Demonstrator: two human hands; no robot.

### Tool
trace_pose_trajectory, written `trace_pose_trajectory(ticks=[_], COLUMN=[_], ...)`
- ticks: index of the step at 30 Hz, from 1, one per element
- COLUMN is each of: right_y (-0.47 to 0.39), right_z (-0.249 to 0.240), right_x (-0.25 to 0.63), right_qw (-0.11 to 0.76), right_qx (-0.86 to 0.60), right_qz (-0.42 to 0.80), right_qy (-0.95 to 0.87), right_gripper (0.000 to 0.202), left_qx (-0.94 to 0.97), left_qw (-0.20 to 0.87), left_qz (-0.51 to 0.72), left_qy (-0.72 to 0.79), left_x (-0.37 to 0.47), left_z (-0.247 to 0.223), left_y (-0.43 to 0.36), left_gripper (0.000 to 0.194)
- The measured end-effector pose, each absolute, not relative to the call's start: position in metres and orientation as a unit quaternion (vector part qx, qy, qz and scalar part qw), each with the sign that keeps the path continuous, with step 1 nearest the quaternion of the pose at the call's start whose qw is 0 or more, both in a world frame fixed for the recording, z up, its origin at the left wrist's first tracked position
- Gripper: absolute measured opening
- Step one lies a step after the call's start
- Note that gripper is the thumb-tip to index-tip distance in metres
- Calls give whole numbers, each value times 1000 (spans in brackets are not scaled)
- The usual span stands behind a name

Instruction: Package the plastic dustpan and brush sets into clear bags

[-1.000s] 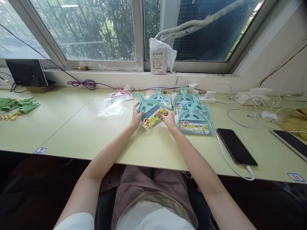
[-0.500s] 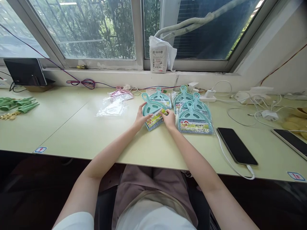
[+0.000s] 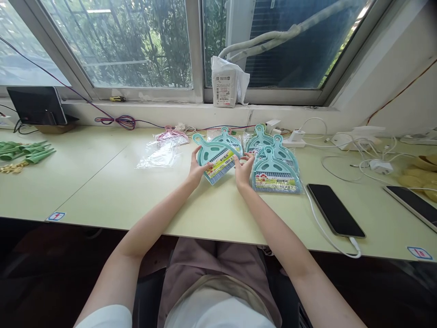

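A teal mini dustpan and brush set (image 3: pixel 215 157) is held tilted above the table, its handle loop to the upper left and its bristles facing down. A yellow-green printed label lies across the bristles. My left hand (image 3: pixel 197 169) is closed on its left edge, thumb on the front. At the right edge, the thumb and fingers of my right hand (image 3: pixel 243 170) grip the set near the label's end. Just right of that hand lies a bagged teal dustpan and brush set (image 3: pixel 276 171), with several more behind it.
Clear plastic bags (image 3: pixel 159 154) and a pink set (image 3: pixel 171 135) lie left of centre. A phone (image 3: pixel 336 209) on a white charging cable is at right, near tangled cords and chargers (image 3: pixel 380 166). A tablet (image 3: pixel 36 105) stands far left beside green pieces (image 3: pixel 29 149).
The label on the held set now shows more fully. My right hand has shifted from the label's face to the set's right edge, and its fingers have spread slightly.
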State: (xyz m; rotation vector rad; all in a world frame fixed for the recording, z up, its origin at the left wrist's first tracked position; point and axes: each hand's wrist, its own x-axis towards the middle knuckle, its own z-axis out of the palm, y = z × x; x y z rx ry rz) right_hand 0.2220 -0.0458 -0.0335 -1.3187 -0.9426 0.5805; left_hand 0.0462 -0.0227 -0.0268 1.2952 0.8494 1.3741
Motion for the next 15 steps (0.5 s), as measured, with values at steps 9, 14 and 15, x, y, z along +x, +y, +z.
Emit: trace_pose_trajectory(ticks=[9, 14, 15], right_y=[-62, -62, -61], right_z=[-23, -19, -19], right_x=[191, 194, 196], right_qw=[621, 625, 627], right_qx=[-470, -472, -471], right_qz=[537, 541, 542], right_qy=[-324, -307, -304], right_gripper=[23, 13, 13], left_qx=[517, 548, 555], left_qw=[500, 487, 487], left_qz=[600, 582, 573], left_qy=[351, 352, 354], left_x=[47, 50, 50], left_z=[-20, -19, -18], left_y=[-30, -32, -30], left_gripper=[100, 106, 104])
